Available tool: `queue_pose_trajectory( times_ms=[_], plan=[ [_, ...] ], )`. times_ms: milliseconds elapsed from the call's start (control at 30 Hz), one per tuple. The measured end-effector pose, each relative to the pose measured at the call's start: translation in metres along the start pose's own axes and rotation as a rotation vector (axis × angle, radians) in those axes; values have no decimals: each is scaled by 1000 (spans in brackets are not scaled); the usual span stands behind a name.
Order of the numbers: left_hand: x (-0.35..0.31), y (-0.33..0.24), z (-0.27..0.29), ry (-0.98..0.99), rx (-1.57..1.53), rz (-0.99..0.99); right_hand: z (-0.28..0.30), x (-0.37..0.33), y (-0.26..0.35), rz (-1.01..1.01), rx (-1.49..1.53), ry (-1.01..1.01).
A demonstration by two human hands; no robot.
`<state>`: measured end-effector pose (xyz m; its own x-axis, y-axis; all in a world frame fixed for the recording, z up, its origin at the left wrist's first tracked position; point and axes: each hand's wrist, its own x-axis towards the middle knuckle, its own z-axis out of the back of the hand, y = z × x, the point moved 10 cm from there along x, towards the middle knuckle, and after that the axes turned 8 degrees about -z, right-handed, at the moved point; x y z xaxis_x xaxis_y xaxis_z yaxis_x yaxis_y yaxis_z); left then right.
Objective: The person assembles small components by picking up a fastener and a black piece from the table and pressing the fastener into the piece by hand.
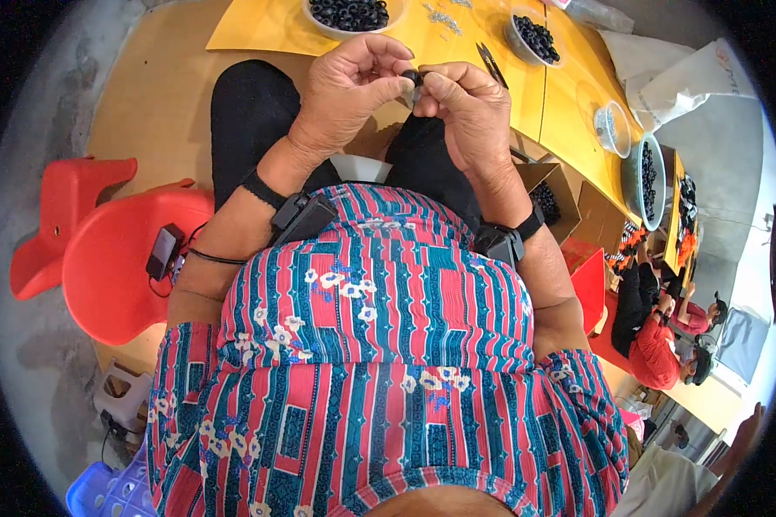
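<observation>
Over my lap, at the near edge of the yellow table (259, 28), my left hand (343, 86) and my right hand (472, 110) meet at their fingertips. Between them is a small black round piece (412, 76), partly covered by the fingers. My left thumb and forefinger pinch it from one side, the other left fingers curling loosely. The right thumb and bent fingers close on its other side, where a bit of something pale shows below. A black pointed tool, like tweezers (491, 65), lies beside my right hand.
Black rings fill a white bowl (323, 28) and another bowl (521, 45). Small silver parts (444, 19) lie loose between them. Farther right are a clear tub (610, 129) and a pale green basin (636, 185). Below stands a carton (569, 194); red chairs (112, 267) stand left.
</observation>
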<state>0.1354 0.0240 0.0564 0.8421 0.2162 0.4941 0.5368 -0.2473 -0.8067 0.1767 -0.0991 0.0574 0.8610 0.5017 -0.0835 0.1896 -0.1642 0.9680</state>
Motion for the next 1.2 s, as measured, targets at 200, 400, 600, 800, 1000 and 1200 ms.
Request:
queue_pose_trajectory(
  times_ms=[200,400,600,800,1000,1200],
  plan=[
    [-4,2,1,16,32,47,0,1,-12,-62,138,12],
    [-5,2,-1,39,30,39,1,3,-6,-51,81,40],
    [-6,6,0,17,17,72,0,-1,10,58,-146,-32],
    [-6,8,0,13,-21,83,1,0,6,82,-152,-49],
    [-6,7,2,5,-33,78,-11,5,-22,-199,230,143],
    [-2,-3,-2,28,3,27,-17,4,-33,-385,199,275]
  ],
)
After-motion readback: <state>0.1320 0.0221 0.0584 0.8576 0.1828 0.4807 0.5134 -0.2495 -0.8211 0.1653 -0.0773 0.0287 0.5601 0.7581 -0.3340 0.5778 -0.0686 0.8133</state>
